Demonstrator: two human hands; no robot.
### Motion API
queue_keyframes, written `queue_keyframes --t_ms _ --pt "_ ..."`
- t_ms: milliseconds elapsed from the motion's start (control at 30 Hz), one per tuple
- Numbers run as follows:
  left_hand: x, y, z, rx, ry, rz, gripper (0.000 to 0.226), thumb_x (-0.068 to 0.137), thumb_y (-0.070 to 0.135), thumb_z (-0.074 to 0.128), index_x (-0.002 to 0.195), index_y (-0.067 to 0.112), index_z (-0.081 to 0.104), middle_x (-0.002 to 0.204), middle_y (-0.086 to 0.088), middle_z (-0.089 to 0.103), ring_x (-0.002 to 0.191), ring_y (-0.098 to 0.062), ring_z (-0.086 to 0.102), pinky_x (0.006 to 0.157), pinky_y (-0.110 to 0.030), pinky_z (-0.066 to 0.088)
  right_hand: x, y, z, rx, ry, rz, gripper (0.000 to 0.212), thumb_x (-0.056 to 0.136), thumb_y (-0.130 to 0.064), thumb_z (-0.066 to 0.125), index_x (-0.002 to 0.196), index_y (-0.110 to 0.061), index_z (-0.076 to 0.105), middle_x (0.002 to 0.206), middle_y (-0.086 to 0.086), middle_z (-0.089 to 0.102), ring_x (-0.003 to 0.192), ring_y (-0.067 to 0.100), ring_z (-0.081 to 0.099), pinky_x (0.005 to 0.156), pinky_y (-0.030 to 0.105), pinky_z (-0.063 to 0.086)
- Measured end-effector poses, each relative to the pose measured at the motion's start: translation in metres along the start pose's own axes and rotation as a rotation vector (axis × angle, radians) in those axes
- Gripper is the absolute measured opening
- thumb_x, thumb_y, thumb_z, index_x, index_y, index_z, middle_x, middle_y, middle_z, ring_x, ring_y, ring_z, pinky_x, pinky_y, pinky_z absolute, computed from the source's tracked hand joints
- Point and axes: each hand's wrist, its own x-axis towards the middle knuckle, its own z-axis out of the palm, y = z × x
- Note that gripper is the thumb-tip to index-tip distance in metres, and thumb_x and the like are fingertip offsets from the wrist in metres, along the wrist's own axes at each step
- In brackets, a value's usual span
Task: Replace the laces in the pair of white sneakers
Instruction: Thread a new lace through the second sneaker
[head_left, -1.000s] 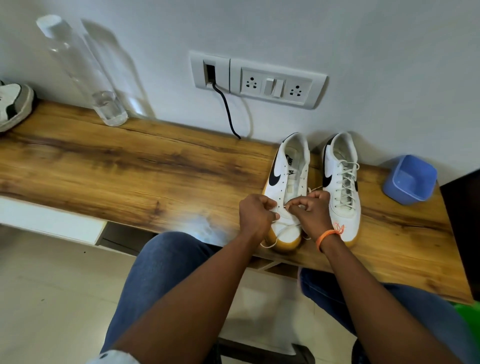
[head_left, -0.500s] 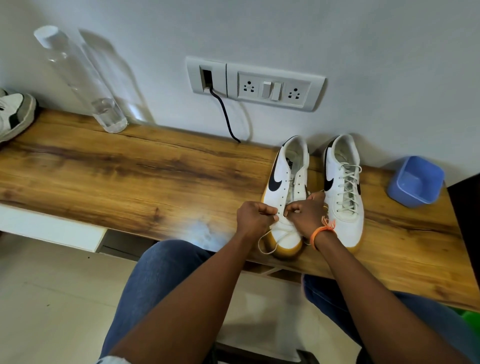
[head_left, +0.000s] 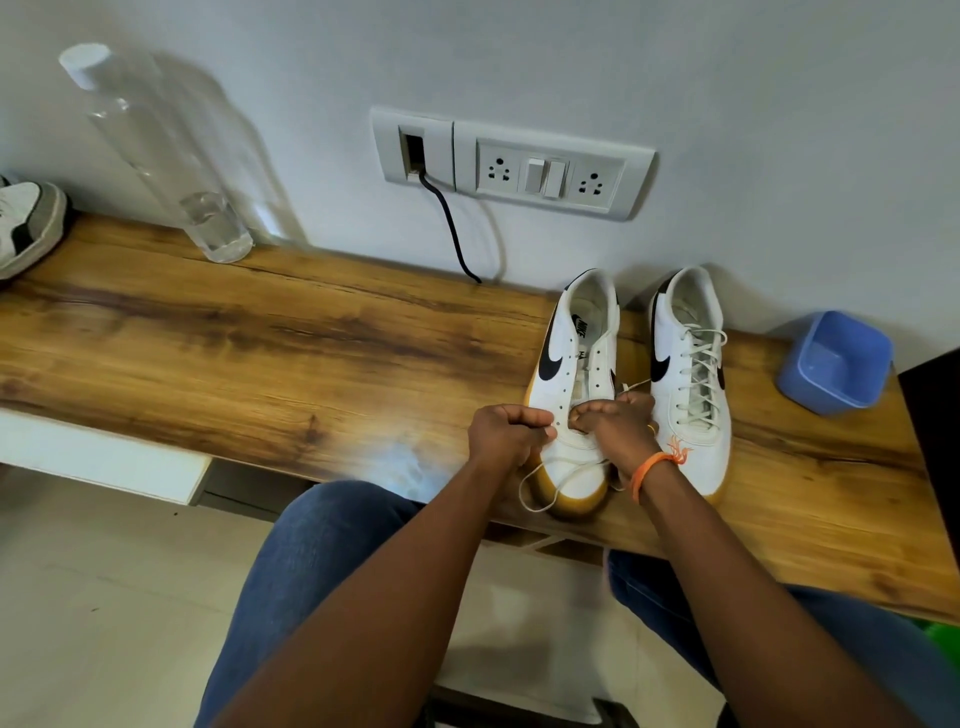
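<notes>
Your left hand (head_left: 506, 434) and right hand (head_left: 618, 423) have fingers curled, each pinching the white lace (head_left: 558, 480) over the toe of the left sneaker (head_left: 566, 374); beyond, the laced right sneaker (head_left: 691, 374) sits just beside it on the tabletop (head_left: 260, 353).

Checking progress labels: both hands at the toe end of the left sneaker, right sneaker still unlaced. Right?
Not quite: in the head view the right sneaker is fully laced. Both hands, left and right, are at the toe end of the left sneaker.
</notes>
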Motion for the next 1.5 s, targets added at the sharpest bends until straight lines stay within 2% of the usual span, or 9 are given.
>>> queue_keyframes --t_ms 100,233,467,567,767,933,1033,1267,1500 --pt "0.0 -0.002 0.0 0.019 -0.006 0.012 0.016 0.076 -0.002 0.079 0.09 0.007 0.077 0.073 -0.006 0.072 0.05 -0.004 0.058 0.053 -0.018 0.048 0.001 0.002 0.005 -0.224 -0.041 -0.037 0.014 0.088 -0.011 0.06 0.082 -0.019 0.07 0.103 0.005 0.057 0.098 0.023 0.054 0.087 0.027 0.044" --pt "0.0 -0.002 0.005 0.042 0.036 0.034 0.015 0.076 0.0 0.08 0.084 0.012 0.078 0.085 -0.006 0.076 0.078 -0.015 0.071 0.077 -0.026 0.059 0.047 0.041 0.009 -0.495 0.028 -0.059 0.025 0.063 -0.047 0.046 0.077 -0.05 0.066 0.115 0.007 0.055 0.1 0.03 0.054 0.097 0.042 0.047" --pt "-0.003 0.0 0.004 0.186 0.075 0.181 0.013 0.079 0.002 0.078 0.09 0.009 0.078 0.089 -0.004 0.076 0.081 -0.012 0.07 0.078 -0.022 0.058 0.01 -0.001 0.002 -0.465 -0.115 -0.101 0.022 0.087 -0.012 0.055 0.088 -0.027 0.072 0.116 0.011 0.06 0.107 0.027 0.055 0.093 0.032 0.047" --pt "-0.009 0.004 0.002 0.401 0.071 0.343 0.019 0.076 0.012 0.083 0.094 0.01 0.079 0.09 0.0 0.076 0.079 -0.003 0.068 0.076 -0.015 0.054 0.008 -0.004 -0.002 -0.467 -0.104 -0.126 0.017 0.086 -0.017 0.059 0.082 -0.027 0.072 0.11 0.006 0.066 0.106 0.023 0.055 0.098 0.033 0.044" --pt "-0.02 0.005 0.008 0.654 0.173 0.468 0.009 0.085 0.023 0.074 0.083 0.016 0.079 0.084 0.001 0.075 0.077 -0.013 0.068 0.073 -0.033 0.058 0.006 -0.005 -0.005 -0.484 -0.097 -0.149 0.007 0.079 -0.035 0.068 0.072 -0.033 0.07 0.118 0.004 0.062 0.109 0.019 0.056 0.103 0.032 0.042" --pt "-0.016 0.024 -0.008 0.515 0.187 0.323 0.009 0.08 0.014 0.071 0.072 0.014 0.077 0.069 -0.002 0.072 0.063 -0.014 0.067 0.066 -0.034 0.06 0.004 -0.006 -0.009 -0.561 0.007 -0.137 0.01 0.069 -0.053 0.071 0.069 -0.043 0.071 0.117 -0.004 0.054 0.108 0.019 0.052 0.103 0.039 0.041" --pt "-0.006 0.054 -0.034 0.24 0.264 0.211 0.019 0.081 0.003 0.069 0.064 0.012 0.07 0.065 -0.013 0.069 0.059 -0.023 0.063 0.064 -0.039 0.058 -0.017 -0.025 -0.015 -0.706 0.054 -0.138 0.008 0.08 -0.046 0.072 0.084 -0.039 0.074 0.108 -0.007 0.034 0.109 0.024 0.043 0.103 0.039 0.035" --pt "0.015 0.105 -0.081 -0.429 0.481 0.118 0.028 0.092 0.002 0.066 0.069 0.012 0.052 0.063 -0.002 0.052 0.05 -0.011 0.049 0.044 -0.022 0.037 -0.031 -0.036 -0.013 -0.758 0.068 -0.125 0.003 0.083 -0.041 0.071 0.08 -0.042 0.072 0.122 0.0 0.041 0.117 0.029 0.042 0.102 0.044 0.037" --pt "0.017 0.061 -0.029 -0.122 0.207 -0.205 0.019 0.086 0.019 0.075 0.086 0.007 0.06 0.065 -0.009 0.055 0.042 -0.017 0.047 0.057 -0.035 0.054 -0.027 -0.038 -0.049 -0.521 -0.008 -0.208 0.036 0.086 0.004 0.059 0.108 -0.02 0.075 0.117 0.003 0.068 0.106 0.022 0.063 0.085 0.022 0.046"
